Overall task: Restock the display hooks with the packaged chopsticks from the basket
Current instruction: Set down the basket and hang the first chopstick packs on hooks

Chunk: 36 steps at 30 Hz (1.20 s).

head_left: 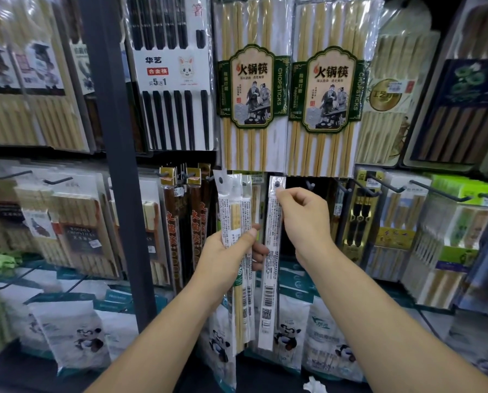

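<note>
While left hand (223,256) grips pack bundle (231,205) upright, right hand (302,219), at 3 o'clock, pinches single pack (269,293) near top.

Glossy clear plastic chopstick packs (232,211), wooden sticks

The single pack (269,279) stands right of the bundle (231,217), below the large packs (251,86), seemingly just left of a hook (310,185).

a shop aisle, packaged chopsticks (254,89) hanging on display hooks (432,191), small price stickers (373,182) on the packs
</note>
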Motion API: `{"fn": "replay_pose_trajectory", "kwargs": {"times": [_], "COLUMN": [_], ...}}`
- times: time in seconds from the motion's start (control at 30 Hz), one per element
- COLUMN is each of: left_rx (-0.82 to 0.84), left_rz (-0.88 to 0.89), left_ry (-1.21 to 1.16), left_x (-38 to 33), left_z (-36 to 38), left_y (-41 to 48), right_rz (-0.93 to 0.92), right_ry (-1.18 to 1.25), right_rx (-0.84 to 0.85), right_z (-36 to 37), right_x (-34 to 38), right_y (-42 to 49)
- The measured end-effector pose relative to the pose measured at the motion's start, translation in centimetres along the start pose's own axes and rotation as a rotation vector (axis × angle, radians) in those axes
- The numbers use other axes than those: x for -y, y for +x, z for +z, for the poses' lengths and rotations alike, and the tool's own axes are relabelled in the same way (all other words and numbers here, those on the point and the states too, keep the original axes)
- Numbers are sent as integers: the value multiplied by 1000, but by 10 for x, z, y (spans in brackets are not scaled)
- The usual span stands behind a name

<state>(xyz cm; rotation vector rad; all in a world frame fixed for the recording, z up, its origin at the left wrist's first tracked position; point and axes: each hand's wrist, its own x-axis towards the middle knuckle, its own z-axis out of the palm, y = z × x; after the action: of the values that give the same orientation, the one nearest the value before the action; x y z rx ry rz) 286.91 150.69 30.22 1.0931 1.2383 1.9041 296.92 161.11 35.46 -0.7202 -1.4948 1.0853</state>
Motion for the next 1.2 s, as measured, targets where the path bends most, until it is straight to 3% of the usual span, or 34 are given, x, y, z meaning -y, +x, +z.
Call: {"fn": "replay_pose_trajectory", "kwargs": {"times": [0.47,0.6,0.7,0.83,1.03,1.2], "left_rx": [42,65,67,53,-94,-79], "left_rz": [-3,15,23,10,-36,-30], "left_ry": [22,38,82,60,69,64], "left_x": [10,10,11,10,9,11], "left_z": [-4,-2,-2,-1,-2,-4], "left_y": [-3,-4,-4,-6,-2,-2], "right_rz": [-43,-76,-147,-126,-113,-119], "right_ry": [-176,-22,-40,-36,-46,-95], "right_rx": [-105,68,132,104,6,-11], "right_z": [-11,-8,-5,-4,-2,2], "right_x": [-12,-4,3,5,2,1], "right_y": [-11,-23,-27,-23,-10,-2]}}
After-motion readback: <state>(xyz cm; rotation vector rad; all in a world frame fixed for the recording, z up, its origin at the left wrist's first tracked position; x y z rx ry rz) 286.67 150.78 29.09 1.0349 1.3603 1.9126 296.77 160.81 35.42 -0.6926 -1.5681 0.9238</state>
